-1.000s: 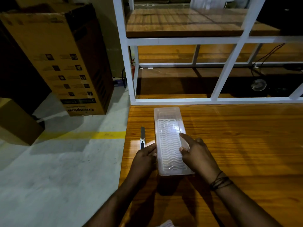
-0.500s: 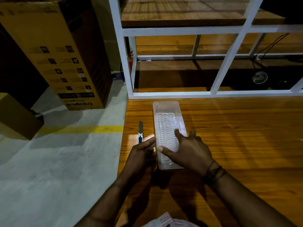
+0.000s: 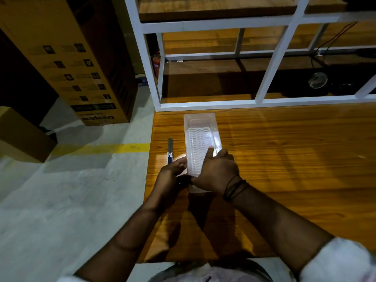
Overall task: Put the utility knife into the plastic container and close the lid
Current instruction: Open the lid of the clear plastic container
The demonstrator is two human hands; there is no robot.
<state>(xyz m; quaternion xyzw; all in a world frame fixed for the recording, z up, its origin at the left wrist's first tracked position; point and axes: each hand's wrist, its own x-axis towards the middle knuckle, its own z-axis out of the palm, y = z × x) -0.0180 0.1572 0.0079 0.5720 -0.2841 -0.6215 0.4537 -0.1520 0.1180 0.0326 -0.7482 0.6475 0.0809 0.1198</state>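
Our left hand (image 3: 172, 173) and right hand (image 3: 216, 171) gripped the lidded plastic container (image 3: 201, 139). The utility knife (image 3: 170, 151) lay outside, at its nine o'clock.

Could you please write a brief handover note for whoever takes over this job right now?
Left hand: holds the near left side of the plastic container.
Right hand: lies across the lid's near half, fingers curled at the left edge.
Utility knife: on the wooden table, left of the container, untouched.
Done: nothing yet; lid appears still on.
Left: open the lid, put the knife in, close the lid.
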